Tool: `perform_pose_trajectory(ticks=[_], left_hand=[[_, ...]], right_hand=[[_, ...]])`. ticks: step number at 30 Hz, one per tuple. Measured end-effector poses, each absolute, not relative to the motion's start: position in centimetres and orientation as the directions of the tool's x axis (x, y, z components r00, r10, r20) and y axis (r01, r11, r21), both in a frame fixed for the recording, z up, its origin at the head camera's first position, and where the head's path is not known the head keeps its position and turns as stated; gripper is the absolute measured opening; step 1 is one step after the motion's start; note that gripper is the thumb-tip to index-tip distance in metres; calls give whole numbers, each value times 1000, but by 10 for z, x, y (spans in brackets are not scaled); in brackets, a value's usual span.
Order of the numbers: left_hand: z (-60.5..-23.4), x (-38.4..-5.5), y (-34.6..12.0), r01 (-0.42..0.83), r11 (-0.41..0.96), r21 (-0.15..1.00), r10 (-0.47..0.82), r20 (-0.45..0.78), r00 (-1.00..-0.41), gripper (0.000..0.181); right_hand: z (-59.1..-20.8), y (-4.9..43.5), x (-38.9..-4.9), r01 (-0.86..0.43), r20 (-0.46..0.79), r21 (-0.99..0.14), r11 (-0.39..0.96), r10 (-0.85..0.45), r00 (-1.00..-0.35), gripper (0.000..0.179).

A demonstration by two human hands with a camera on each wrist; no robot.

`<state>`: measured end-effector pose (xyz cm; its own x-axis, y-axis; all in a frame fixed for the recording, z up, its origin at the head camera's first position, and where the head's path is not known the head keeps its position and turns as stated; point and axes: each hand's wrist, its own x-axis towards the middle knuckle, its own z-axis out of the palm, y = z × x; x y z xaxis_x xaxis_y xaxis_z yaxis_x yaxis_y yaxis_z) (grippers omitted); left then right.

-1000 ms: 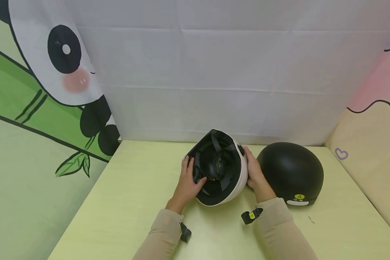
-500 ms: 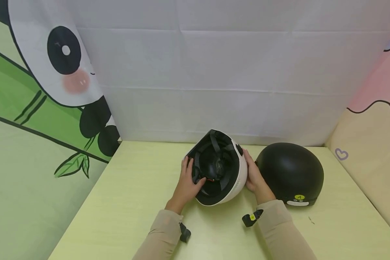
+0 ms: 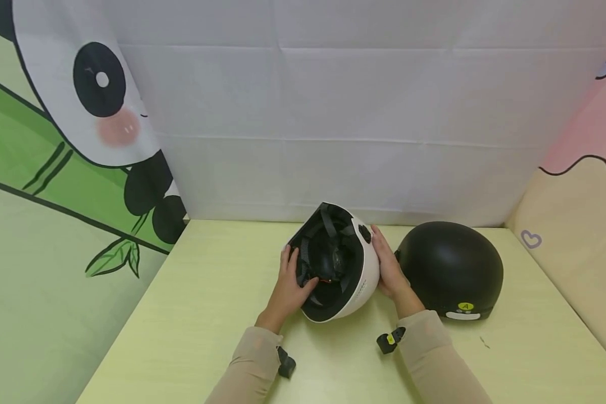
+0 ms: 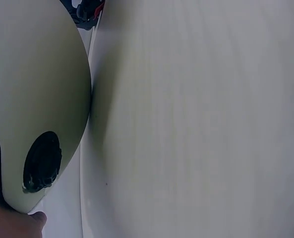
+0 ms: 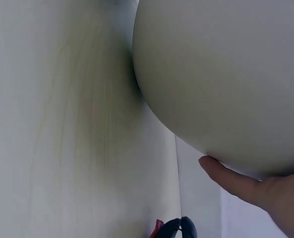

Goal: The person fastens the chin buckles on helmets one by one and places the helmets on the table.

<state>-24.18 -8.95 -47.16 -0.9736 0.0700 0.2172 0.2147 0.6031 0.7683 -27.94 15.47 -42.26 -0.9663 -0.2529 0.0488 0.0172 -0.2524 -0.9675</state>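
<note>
A white helmet [image 3: 367,280] lies tilted on the table, its black-lined inside [image 3: 328,252] facing up and to the left. My left hand [image 3: 289,289] grips its left rim, the thumb reaching over the inner padding. On the opposite side, my right hand [image 3: 391,269] rests along the outer shell with fairly straight fingers. In the right wrist view a finger [image 5: 231,178] touches the smooth shell [image 5: 226,84]. The left wrist view shows a black oval part [image 4: 42,161] on the shell, with a fingertip [image 4: 37,218] at the rim below it.
A matte black helmet [image 3: 451,264] stands dome-up just right of my right hand, bearing a yellow round sticker [image 3: 466,306]. The pale yellow table [image 3: 207,314] meets a white cloth backdrop [image 3: 353,112]. Printed panels flank both sides. A black wrist camera [image 3: 386,342] sits at my right cuff.
The white helmet has turned slightly, so more of its white right side shows and its opening appears narrower. My right hand has shifted a little left with it; my left hand hardly moves.
</note>
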Motion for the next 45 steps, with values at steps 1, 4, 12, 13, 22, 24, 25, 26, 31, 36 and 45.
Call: perform_pose_trajectory(ticks=[1,4,12,13,22,24,25,26,31,36,45], left_hand=[[-472,-242,-90,215,606,766,71,217,-974,86],[-473,-243,-91,215,612,761,72,217,-973,86],[-472,-243,-93,215,602,769,72,216,-974,85],[-471,-243,-93,215,600,771,71,216,-974,85],[-453,-239,-90,296,572,765,72,313,-947,84],[-444,-238,-87,325,563,760,82,340,-937,84],[-439,-238,-86,339,559,757,89,352,-932,84],[-435,-237,-84,351,552,757,94,362,-927,83],[-420,-234,-78,394,535,747,121,394,-911,81],[-406,-231,-71,419,528,739,153,403,-902,80],[-370,-226,-48,442,563,698,182,417,-890,78]], right_hand=[[-422,155,-279,1,61,-970,-242,-250,-966,62],[-420,155,-280,-40,86,-979,-198,-228,-970,60],[-418,156,-282,-170,158,-985,38,-213,-964,54],[-418,156,-282,-182,167,-982,48,-219,-961,53],[-418,153,-280,-217,195,-972,88,-210,-958,53],[-419,153,-280,-230,208,-969,94,-203,-957,53],[-419,152,-280,-234,212,-967,98,-200,-957,53],[-419,152,-280,-235,212,-966,105,-200,-957,53],[-416,152,-278,-211,184,-969,128,-199,-963,51],[-409,152,-276,-191,165,-975,112,-205,-965,50],[-413,153,-277,-211,191,-975,76,-207,-959,51]])
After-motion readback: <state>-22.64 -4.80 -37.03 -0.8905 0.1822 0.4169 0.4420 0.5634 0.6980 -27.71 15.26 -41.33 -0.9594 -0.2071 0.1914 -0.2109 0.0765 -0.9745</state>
